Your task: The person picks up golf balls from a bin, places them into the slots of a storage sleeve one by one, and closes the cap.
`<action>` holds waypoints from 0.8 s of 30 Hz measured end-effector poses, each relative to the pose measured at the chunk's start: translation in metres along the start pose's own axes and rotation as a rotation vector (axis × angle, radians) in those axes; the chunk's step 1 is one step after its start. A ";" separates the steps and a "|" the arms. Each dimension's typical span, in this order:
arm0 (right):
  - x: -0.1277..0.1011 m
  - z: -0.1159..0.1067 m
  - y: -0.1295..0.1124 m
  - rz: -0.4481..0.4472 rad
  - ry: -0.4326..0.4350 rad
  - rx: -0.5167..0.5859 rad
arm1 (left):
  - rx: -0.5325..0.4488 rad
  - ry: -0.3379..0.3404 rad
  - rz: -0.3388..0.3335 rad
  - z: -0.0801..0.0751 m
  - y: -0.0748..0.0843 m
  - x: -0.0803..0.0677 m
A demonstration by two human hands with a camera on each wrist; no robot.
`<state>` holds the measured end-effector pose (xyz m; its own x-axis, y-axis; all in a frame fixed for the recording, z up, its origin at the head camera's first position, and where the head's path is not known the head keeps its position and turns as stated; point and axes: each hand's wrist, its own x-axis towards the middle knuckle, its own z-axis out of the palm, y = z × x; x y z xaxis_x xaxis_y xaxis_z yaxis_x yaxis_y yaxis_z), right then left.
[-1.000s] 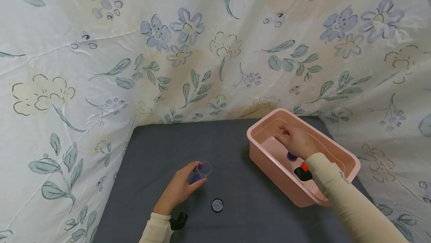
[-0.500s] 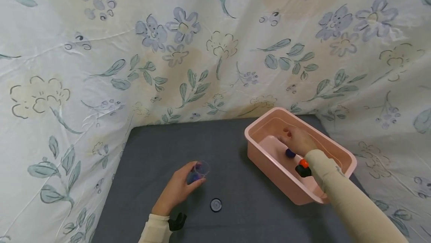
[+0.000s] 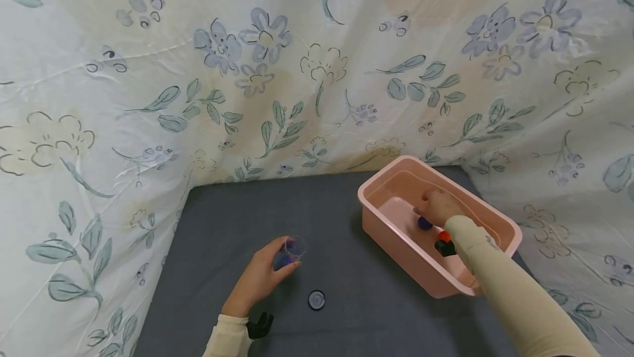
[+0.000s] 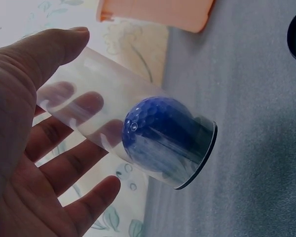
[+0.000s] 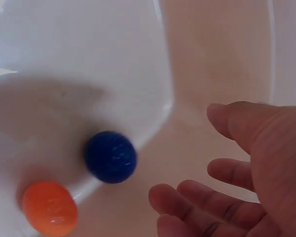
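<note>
Head view: grey tabletop (image 3: 238, 214) before a floral sheet (image 3: 148, 71); left hand (image 3: 262, 277) fingers hold a clear tube (image 3: 289, 252), right hand (image 3: 438, 207) fingers spread.

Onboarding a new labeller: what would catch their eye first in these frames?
First the pink tub at the right of the grey table, where the right hand reaches with spread fingers toward a blue ball and an orange ball on its floor. Next, the left hand holding a clear tube with another blue dimpled ball inside. A small dark cap lies on the table nearby.
</note>
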<state>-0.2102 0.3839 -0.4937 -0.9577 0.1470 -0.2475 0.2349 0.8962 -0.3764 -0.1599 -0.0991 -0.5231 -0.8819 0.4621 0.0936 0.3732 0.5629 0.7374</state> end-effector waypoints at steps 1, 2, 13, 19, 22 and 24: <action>0.001 0.002 0.002 0.001 -0.001 -0.001 | 0.002 0.001 -0.003 0.000 0.000 0.000; 0.002 0.004 0.005 -0.001 0.001 -0.005 | 0.003 0.001 -0.007 0.000 0.000 0.000; 0.012 0.022 0.024 -0.015 -0.032 -0.081 | 0.010 0.004 -0.011 -0.001 0.001 0.000; 0.007 0.026 0.019 -0.052 -0.050 -0.135 | -0.006 0.003 0.007 0.000 -0.003 0.000; 0.006 0.029 0.018 -0.061 -0.051 -0.172 | -0.004 0.006 0.008 0.001 -0.004 0.000; 0.007 0.033 0.018 -0.060 -0.043 -0.200 | 0.002 0.008 0.003 0.001 -0.003 -0.001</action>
<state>-0.2069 0.3873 -0.5313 -0.9599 0.0771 -0.2697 0.1361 0.9687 -0.2075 -0.1603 -0.1008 -0.5264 -0.8830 0.4582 0.1017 0.3767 0.5626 0.7359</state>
